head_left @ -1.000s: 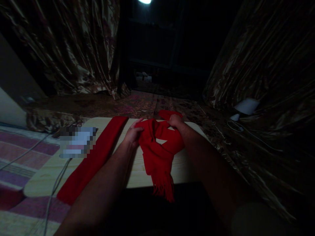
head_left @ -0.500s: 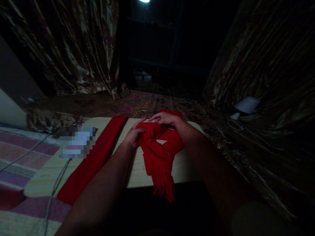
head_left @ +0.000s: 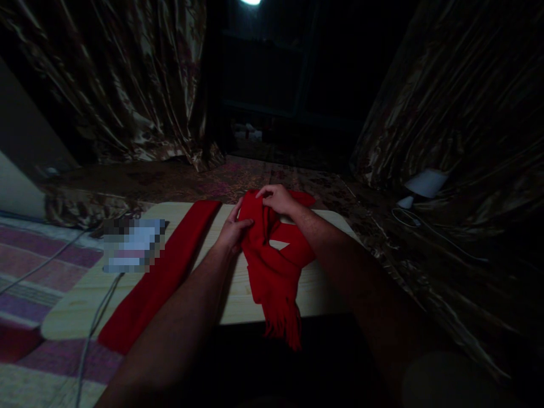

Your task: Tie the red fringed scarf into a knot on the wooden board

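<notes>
A red fringed scarf (head_left: 276, 275) lies bunched and crossed over itself on a pale wooden table (head_left: 236, 289), its fringe hanging past the near edge. My left hand (head_left: 234, 229) grips the scarf's left side, thumb on top and fingers partly hidden behind the cloth. At the far end of the scarf, my right hand (head_left: 275, 198) pinches a raised fold between thumb and fingers. A triangle of bare wood shows between the scarf's layers. To the left, a long flat folded strip of red cloth (head_left: 164, 272) runs across the table and over its near edge.
A blurred-out flat device (head_left: 135, 246) with a grey cable (head_left: 96, 323) sits on the table's left part. Striped bedding (head_left: 46, 266) surrounds that side. A small white lamp (head_left: 426, 182) stands at the right, by the patterned curtains (head_left: 467, 102). A dark window is beyond.
My right hand has moved slightly left and closed its fingers on the scarf. The cloth between my hands now rises higher at the far end. My left hand stays nearly in place.
</notes>
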A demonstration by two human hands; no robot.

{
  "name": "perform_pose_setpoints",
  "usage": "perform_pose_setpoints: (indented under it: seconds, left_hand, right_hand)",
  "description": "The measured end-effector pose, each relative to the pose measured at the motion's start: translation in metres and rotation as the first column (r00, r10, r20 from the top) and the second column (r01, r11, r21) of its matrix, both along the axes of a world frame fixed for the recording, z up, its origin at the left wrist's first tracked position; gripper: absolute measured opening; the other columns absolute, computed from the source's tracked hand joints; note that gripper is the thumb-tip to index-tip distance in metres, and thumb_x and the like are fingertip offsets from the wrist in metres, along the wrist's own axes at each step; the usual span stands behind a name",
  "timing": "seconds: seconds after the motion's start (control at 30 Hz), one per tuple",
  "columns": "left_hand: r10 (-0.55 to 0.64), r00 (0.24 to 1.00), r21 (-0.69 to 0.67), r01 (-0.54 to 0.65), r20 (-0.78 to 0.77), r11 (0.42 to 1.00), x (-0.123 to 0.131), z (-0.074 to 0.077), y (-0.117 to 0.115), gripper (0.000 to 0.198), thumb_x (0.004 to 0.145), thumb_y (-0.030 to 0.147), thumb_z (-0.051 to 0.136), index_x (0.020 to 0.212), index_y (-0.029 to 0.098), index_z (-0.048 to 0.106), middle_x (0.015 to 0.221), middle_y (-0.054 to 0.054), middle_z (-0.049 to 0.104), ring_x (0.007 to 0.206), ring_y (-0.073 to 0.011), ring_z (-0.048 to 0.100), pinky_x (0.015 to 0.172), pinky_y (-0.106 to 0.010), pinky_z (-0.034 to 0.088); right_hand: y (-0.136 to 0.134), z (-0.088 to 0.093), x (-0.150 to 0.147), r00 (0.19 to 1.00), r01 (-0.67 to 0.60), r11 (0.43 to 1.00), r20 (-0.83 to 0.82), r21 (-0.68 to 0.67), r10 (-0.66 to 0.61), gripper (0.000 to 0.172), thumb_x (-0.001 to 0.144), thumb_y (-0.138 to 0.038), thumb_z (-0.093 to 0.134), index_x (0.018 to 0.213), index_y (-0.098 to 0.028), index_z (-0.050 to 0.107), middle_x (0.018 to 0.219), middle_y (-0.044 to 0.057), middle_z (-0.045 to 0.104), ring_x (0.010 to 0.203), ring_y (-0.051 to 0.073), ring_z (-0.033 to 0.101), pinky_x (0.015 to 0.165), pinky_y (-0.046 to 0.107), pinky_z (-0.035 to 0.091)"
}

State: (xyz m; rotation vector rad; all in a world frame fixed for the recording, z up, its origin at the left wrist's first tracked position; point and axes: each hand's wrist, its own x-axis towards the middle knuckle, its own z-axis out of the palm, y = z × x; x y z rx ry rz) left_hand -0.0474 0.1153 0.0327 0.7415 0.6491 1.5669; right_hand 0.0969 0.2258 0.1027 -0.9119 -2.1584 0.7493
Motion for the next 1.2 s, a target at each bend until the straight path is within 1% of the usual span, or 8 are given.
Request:
perform_pose_setpoints:
  seconds: [0.27, 0.43, 0.63, 0.73, 0.8, 0.9, 1.03, 1.2]
  left_hand:
    - [0.034, 0.999, -0.004, -0.034, -0.024, 0.999, -0.001, 0.000, 0.000, 0.102, 0.069, 0.006, 0.072, 0.157, 0.033, 0.030, 0.109, -0.004, 0.076, 0.089, -0.0198, 0.074, 0.090, -0.036, 0.057]
    - [0.014, 0.999, -0.009, -0.014, -0.030, 1.000, -0.003, -0.001, 0.002, 0.082, 0.071, 0.008, 0.071, 0.149, 0.023, 0.049, 0.107, -0.008, 0.076, 0.092, -0.0207, 0.073, 0.093, -0.036, 0.055]
    - [-0.029, 0.999, 0.001, 0.029, -0.022, 1.000, -0.004, -0.005, 0.003, 0.072, 0.069, 0.008, 0.071, 0.140, 0.016, 0.057, 0.115, -0.012, 0.074, 0.098, -0.0223, 0.072, 0.098, -0.038, 0.052]
    - [-0.039, 0.999, 0.001, 0.039, -0.004, 0.999, -0.005, -0.008, 0.004, 0.069, 0.067, 0.008, 0.072, 0.135, 0.013, 0.060, 0.113, -0.012, 0.074, 0.094, -0.0218, 0.072, 0.096, -0.038, 0.053]
    - [-0.046, 0.999, -0.001, 0.046, 0.001, 0.999, -0.006, -0.009, 0.005, 0.067, 0.067, 0.008, 0.072, 0.132, 0.013, 0.062, 0.110, -0.012, 0.075, 0.092, -0.0215, 0.073, 0.095, -0.038, 0.054]
    - [-0.065, 0.998, -0.009, 0.065, 0.004, 0.998, -0.007, -0.009, 0.005, 0.067, 0.067, 0.009, 0.072, 0.132, 0.013, 0.062, 0.110, -0.012, 0.075, 0.095, -0.0232, 0.073, 0.097, -0.040, 0.053]
    - [-0.105, 0.994, -0.019, 0.105, -0.005, 0.994, -0.008, -0.008, 0.004, 0.069, 0.067, 0.010, 0.073, 0.135, 0.014, 0.060, 0.111, -0.014, 0.075, 0.100, -0.0268, 0.072, 0.098, -0.045, 0.052]
    - [-0.104, 0.995, 0.000, 0.104, -0.013, 0.995, -0.008, -0.006, 0.002, 0.067, 0.067, 0.010, 0.073, 0.133, 0.015, 0.062, 0.109, -0.012, 0.075, 0.096, -0.0244, 0.072, 0.096, -0.040, 0.054]
  right_hand:
    - [-0.011, -0.001, 0.000, 0.995, 0.063, 0.983, 0.081, -0.171, -0.050, 0.030, 0.077, -0.003, 0.047, 0.099, -0.017, 0.061, 0.066, -0.004, 0.062, 0.057, 0.011, 0.055, 0.058, 0.019, 0.044]
    - [-0.017, 0.002, 0.007, 0.989, 0.103, 0.960, 0.128, -0.261, -0.071, 0.035, 0.081, -0.004, 0.046, 0.111, -0.018, 0.059, 0.062, -0.006, 0.058, 0.051, 0.011, 0.051, 0.052, 0.018, 0.040]
    - [-0.023, -0.001, 0.015, 0.983, -0.010, 0.936, 0.167, -0.351, 0.072, 0.056, 0.079, -0.003, 0.048, 0.131, -0.020, 0.061, 0.065, -0.007, 0.062, 0.049, 0.007, 0.049, 0.053, 0.016, 0.041]
    - [-0.019, -0.009, 0.014, 0.965, -0.023, 0.923, 0.233, -0.383, 0.121, 0.057, 0.079, -0.002, 0.052, 0.131, -0.022, 0.064, 0.076, -0.003, 0.071, 0.057, 0.008, 0.058, 0.058, 0.017, 0.046]
    - [-0.015, -0.014, 0.012, 0.960, 0.026, 0.948, 0.272, -0.318, 0.065, 0.048, 0.078, 0.000, 0.053, 0.118, -0.019, 0.072, 0.087, 0.001, 0.075, 0.070, 0.011, 0.065, 0.065, 0.018, 0.049]
    - [-0.012, -0.012, 0.009, 0.939, 0.156, 0.987, 0.313, -0.025, -0.141, 0.035, 0.077, 0.001, 0.054, 0.098, -0.017, 0.076, 0.096, 0.004, 0.076, 0.087, 0.016, 0.067, 0.080, 0.022, 0.050]
    - [-0.018, -0.002, 0.010, 0.888, 0.219, 0.912, 0.318, 0.346, -0.333, 0.026, 0.082, -0.009, 0.054, 0.098, -0.020, 0.072, 0.109, 0.005, 0.072, 0.097, 0.021, 0.064, 0.090, 0.030, 0.047]
    - [-0.015, -0.004, 0.014, 0.918, 0.128, 0.930, 0.313, 0.343, -0.242, 0.018, 0.079, -0.008, 0.057, 0.087, -0.019, 0.068, 0.141, 0.003, 0.057, 0.116, 0.021, 0.059, 0.097, 0.028, 0.045]
